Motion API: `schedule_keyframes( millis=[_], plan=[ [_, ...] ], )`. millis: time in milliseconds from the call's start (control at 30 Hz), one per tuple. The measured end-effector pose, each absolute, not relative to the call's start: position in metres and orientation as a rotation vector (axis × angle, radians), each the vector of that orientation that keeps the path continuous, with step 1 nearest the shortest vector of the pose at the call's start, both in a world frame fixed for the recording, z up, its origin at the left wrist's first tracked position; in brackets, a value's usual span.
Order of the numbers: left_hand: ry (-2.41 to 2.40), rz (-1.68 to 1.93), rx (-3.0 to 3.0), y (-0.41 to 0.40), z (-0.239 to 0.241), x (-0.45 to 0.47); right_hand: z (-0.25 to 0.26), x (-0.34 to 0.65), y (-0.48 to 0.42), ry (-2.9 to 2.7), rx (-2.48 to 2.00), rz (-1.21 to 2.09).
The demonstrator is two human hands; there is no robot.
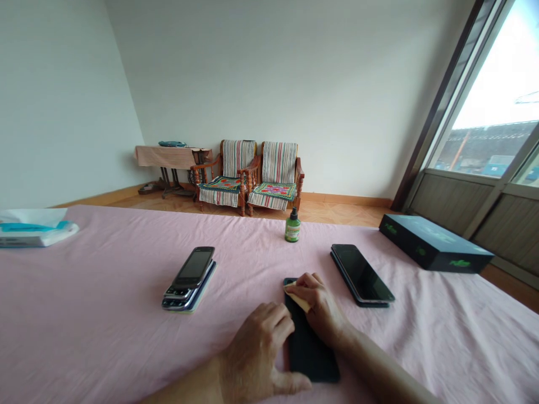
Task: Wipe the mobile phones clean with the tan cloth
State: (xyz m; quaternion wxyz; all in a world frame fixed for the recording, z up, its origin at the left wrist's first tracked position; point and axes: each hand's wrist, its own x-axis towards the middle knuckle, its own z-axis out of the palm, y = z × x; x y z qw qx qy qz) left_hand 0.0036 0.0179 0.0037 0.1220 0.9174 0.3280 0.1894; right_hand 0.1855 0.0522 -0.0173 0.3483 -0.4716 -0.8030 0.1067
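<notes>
my right hand (319,307) pinches yellow cloth (300,301) over dark phone (309,345)'s far end; long axis runs away from me; left hand (260,339), thumb spread, beside left edge.

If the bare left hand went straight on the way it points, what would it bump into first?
Probably the bare right hand holding the pale yellow cloth over the flat black rectangular phone; depth is unclear.

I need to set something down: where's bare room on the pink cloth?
Free: pink cloth between left phone stack and white pack, and between that stack and green bottle. Crowded: around the dark slab, by left hand and right hand.
</notes>
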Motion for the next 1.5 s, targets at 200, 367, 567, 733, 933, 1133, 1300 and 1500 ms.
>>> schedule_keyframes(
  millis=[200, 367, 567, 733, 933, 1133, 1300, 1500],
  plan=[
    [0.964, 0.548, 2.691, 0.018, 0.003, 0.003, -0.016, 0.181, 0.059, -2.063, -1.274, 0.244],
    [0.954, 0.542, 2.690, 0.018, 0.003, 0.002, -0.014, 0.187, 0.057, -2.064, -1.329, 0.255],
    [0.965, 0.562, 2.682, 0.018, 0.005, 0.005, -0.009, 0.186, 0.054, -2.052, -1.367, 0.248],
    [0.983, 0.586, 2.667, 0.018, 0.004, 0.007, -0.010, 0.180, 0.057, -2.095, -1.299, 0.260],
    [0.989, 0.577, 2.632, 0.017, 0.006, 0.006, -0.011, 0.185, 0.054, -2.137, -1.266, 0.278],
    [0.980, 0.614, 2.592, 0.017, 0.005, 0.006, -0.005, 0.186, 0.045, -2.192, -1.218, 0.293],
    [1.008, 0.598, 2.599, 0.018, 0.005, 0.006, -0.002, 0.181, 0.046, -2.179, -1.289, 0.219],
    [1.002, 0.635, 2.620, 0.017, 0.005, 0.007, -0.009, 0.183, 0.045, -2.082, -1.327, 0.226]
  ],
)
